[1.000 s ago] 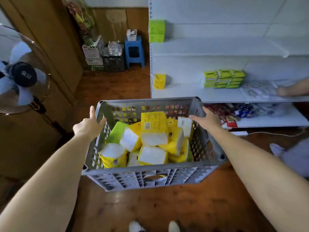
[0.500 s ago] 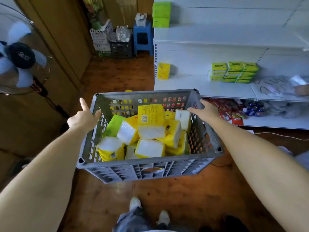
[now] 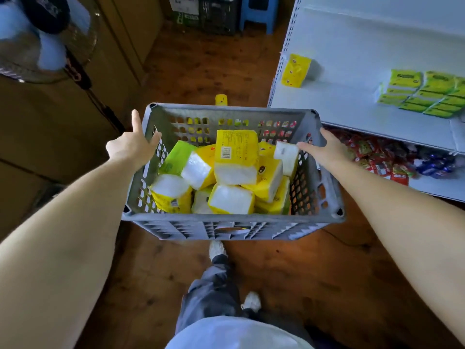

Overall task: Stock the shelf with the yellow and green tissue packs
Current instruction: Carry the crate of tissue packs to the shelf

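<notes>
I carry a grey plastic crate (image 3: 226,217) above the wooden floor. My left hand (image 3: 128,147) grips its left rim, with the thumb sticking up. My right hand (image 3: 324,147) grips its right rim. Several yellow tissue packs (image 3: 236,157) and a green tissue pack (image 3: 176,157) lie jumbled inside. The white shelf (image 3: 352,109) stands to the right; on it are one upright yellow pack (image 3: 295,70) at its left end and stacked green packs (image 3: 425,93) further right.
A standing fan (image 3: 37,36) is at the upper left beside wooden panels. A yellow pack (image 3: 221,99) lies on the floor beyond the crate. Red snack bags (image 3: 372,157) fill the bottom shelf. Dark crates (image 3: 219,13) and a blue stool (image 3: 259,11) stand at the back.
I have walked forward with the crate, and the shelf and fan are closer. My view has tilted down, showing my legs and shoes. Both hands keep their grip.
</notes>
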Motion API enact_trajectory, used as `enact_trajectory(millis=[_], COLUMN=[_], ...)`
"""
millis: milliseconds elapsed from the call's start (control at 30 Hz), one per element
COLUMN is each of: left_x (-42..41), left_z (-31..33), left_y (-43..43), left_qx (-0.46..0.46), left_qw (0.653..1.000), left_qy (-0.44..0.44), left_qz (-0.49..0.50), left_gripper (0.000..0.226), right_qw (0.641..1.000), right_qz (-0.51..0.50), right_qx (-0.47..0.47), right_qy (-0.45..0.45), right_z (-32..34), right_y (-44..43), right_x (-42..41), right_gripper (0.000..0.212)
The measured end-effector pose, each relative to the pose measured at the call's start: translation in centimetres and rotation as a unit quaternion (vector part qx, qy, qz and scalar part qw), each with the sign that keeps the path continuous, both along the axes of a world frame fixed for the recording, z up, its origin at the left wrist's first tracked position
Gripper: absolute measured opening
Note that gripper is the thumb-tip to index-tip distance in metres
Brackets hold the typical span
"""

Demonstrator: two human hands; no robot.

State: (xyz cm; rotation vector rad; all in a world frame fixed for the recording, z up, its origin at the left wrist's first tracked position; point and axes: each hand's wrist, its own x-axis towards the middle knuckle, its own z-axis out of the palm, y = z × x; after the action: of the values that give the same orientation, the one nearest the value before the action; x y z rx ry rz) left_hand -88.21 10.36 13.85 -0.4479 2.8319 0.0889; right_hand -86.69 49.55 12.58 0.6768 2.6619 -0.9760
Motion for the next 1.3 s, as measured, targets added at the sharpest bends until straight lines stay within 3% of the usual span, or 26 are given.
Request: enact_trajectory(millis=[567,900,1300], left_x=[-11.3,-14.7,-17.0], left_z=[-12.5,-27.2,-44.7], left_y=[-6.3,-6.8,-8.0], left_qx=[0.037,0.033,0.058], left_qw=[0.991,0.980,0.965], left_qy=[-0.128,-0.180,-0.249], left_qz=[0.005,0.077,0.065], left_gripper=[0.062,0.068,0.069], right_qw=[0.996,0.985,0.969], right_qz=[-0.042,-0.075,-0.129], right_qx=[-0.053,-0.038,-0.034], right_qy=[-0.051,-0.148,-0.210], right_z=[-12.8,-25.8,-43.4], right_y=[-6.8,-7.8,-8.9], right_x=[-13.2,-17.9,-20.6], right_gripper=[0.083,0.098,0.110])
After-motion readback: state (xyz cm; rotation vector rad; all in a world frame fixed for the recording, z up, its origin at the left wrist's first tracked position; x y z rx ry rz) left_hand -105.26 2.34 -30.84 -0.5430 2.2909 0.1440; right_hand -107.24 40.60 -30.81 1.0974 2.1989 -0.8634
